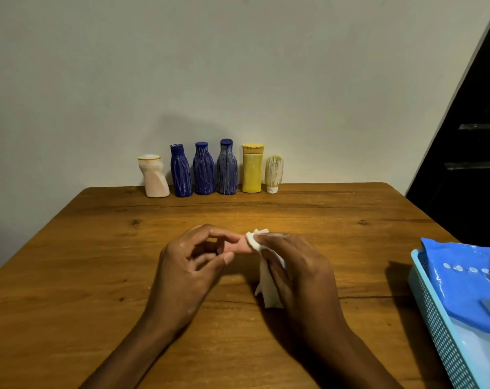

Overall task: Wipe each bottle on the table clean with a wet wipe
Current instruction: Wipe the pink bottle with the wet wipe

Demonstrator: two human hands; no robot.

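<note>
Both hands are holding things at frame center: left hand (193,265) pinching a small pink bottle (234,246), right hand (297,265) gripping a white wet wipe (266,282) against it.

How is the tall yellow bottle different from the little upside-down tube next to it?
The yellow bottle is taller and blocky; the small tube is shorter, with a rounded top. The yellow bottle's cap is on top, while the small tube stands on its white cap. The yellow bottle is mostly solid yellow; the small tube is pale with whitish streaks running down it. Both stand upright at the back of the wooden table, by the wall.
</note>
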